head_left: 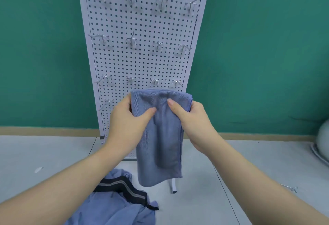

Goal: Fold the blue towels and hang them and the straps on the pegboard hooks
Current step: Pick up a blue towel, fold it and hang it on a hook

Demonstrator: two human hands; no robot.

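Both hands, left hand point(127, 118) and right hand point(193, 119), grasp the folded blue towel point(160, 135), apparently doubled, hanging lengthwise downward before the pegboard point(142, 61).

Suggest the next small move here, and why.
Probably lift the folded towel up onto a hook just above it: both the left hand and right hand already hold its folded top edge, and the hooks look bare.

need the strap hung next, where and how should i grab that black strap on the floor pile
Pinch the black strap at its exposed middle, coming straight down from above: it lies flat and draped over the crumpled towels, so the top is free. Its lower end near the floor looks tucked into the cloth.
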